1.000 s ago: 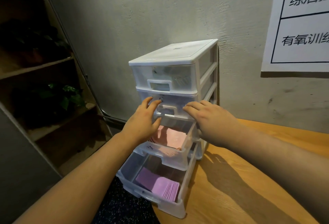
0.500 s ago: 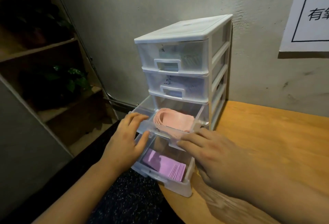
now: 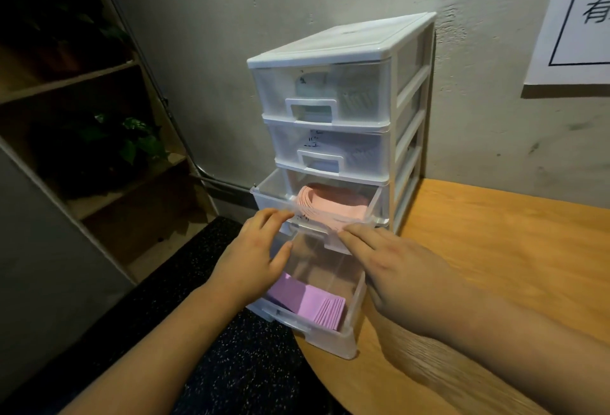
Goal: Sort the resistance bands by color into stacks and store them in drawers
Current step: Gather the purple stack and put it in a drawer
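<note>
A white plastic drawer unit (image 3: 343,46) with clear drawers stands on the wooden table against the wall. Its top two drawers are closed, with pale bands dimly visible inside. The third drawer (image 3: 269,195) is partly pulled out and holds a stack of pink bands (image 3: 333,205). The bottom drawer (image 3: 330,337) is pulled out further and holds purple bands (image 3: 313,304). My left hand (image 3: 254,256) and my right hand (image 3: 392,266) both rest their flat fingers on the front of the third drawer, holding nothing.
The round wooden table (image 3: 495,249) extends to the right, its edge curving under the bottom drawer. A dark shelf with a leafy plant (image 3: 132,140) stands at the left. A white poster (image 3: 577,18) hangs on the wall at the upper right. Dark speckled floor lies below.
My hands dropped from the second drawer's front to the third drawer's front. The third drawer has slid inward a little, and my view has tilted down.
</note>
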